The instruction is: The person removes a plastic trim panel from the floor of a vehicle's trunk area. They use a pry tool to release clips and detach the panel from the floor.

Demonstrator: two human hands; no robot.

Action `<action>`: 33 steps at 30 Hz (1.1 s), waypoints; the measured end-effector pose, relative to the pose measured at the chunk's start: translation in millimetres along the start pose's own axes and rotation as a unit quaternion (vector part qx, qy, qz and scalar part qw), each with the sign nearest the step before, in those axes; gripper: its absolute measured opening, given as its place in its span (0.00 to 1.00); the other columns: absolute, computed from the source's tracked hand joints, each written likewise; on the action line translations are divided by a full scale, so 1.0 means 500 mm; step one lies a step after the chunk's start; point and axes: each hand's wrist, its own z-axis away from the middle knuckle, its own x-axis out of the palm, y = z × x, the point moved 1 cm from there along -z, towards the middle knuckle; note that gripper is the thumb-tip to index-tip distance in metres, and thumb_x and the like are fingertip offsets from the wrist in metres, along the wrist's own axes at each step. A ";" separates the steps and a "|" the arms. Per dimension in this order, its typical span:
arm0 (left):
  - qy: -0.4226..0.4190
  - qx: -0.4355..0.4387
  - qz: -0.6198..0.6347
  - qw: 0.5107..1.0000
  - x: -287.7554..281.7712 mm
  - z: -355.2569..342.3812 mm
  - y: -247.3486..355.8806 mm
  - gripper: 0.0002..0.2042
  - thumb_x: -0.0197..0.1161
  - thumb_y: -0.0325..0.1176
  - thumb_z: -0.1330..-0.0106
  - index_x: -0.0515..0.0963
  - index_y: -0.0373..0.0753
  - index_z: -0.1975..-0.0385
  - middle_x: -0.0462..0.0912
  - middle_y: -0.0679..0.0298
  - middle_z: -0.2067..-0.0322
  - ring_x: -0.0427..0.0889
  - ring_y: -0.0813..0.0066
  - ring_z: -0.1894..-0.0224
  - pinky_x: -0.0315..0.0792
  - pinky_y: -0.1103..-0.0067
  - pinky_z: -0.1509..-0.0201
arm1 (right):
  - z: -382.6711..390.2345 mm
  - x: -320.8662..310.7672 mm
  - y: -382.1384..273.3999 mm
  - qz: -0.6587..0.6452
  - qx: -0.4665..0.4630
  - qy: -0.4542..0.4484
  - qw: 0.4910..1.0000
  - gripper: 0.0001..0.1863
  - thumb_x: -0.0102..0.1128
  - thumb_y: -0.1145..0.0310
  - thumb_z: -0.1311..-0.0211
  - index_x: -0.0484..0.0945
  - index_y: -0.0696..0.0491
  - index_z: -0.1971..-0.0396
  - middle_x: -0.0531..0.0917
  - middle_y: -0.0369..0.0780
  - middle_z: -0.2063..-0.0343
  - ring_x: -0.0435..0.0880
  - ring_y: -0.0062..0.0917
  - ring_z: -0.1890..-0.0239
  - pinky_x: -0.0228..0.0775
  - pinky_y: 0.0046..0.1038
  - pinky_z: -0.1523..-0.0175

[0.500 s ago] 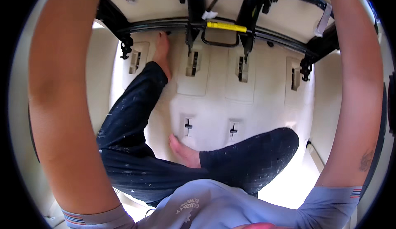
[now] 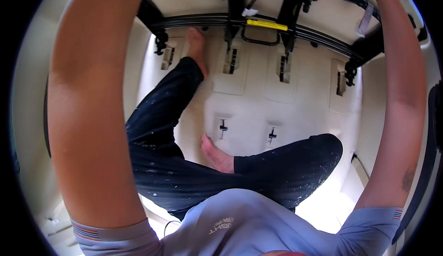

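At the far end of the cream floor [image 2: 244,110], a black metal frame [image 2: 234,4] spans crosswise, judged stiff and rather heavy, best held by its tubular rail [image 2: 203,21]; both hands out of view, so finger state cannot be told.

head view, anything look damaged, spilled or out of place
Only the dark trousers stand out: pale specks dot both legs, possibly splashes. The black metal frame shows no obvious damage in view.
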 end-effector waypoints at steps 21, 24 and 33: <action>-0.026 -0.077 0.070 0.994 -0.019 0.053 0.059 0.53 0.78 0.35 0.61 0.56 0.29 0.31 0.73 0.41 0.42 0.75 0.55 0.41 0.66 0.72 0.35 | 0.358 0.414 -0.835 0.748 -0.550 0.348 0.132 0.38 0.54 0.52 0.38 0.58 0.50 0.31 0.65 0.44 0.35 0.60 0.36 0.31 0.49 0.40 0.29; -0.007 -0.050 0.043 0.998 -0.001 0.072 0.053 0.54 0.78 0.36 0.62 0.56 0.28 0.31 0.69 0.40 0.38 0.71 0.52 0.37 0.63 0.71 0.32 | 0.325 0.510 -0.997 0.811 -0.421 0.405 0.017 0.36 0.55 0.55 0.39 0.59 0.51 0.31 0.67 0.46 0.36 0.63 0.38 0.32 0.52 0.41 0.30; 0.067 -0.088 0.059 0.992 0.045 0.080 0.033 0.44 0.74 0.34 0.54 0.61 0.25 0.35 0.70 0.40 0.41 0.72 0.51 0.39 0.67 0.66 0.35 | 0.260 0.525 -1.131 0.847 -0.347 0.403 -0.014 0.33 0.56 0.60 0.40 0.64 0.50 0.34 0.74 0.51 0.40 0.71 0.43 0.37 0.60 0.42 0.34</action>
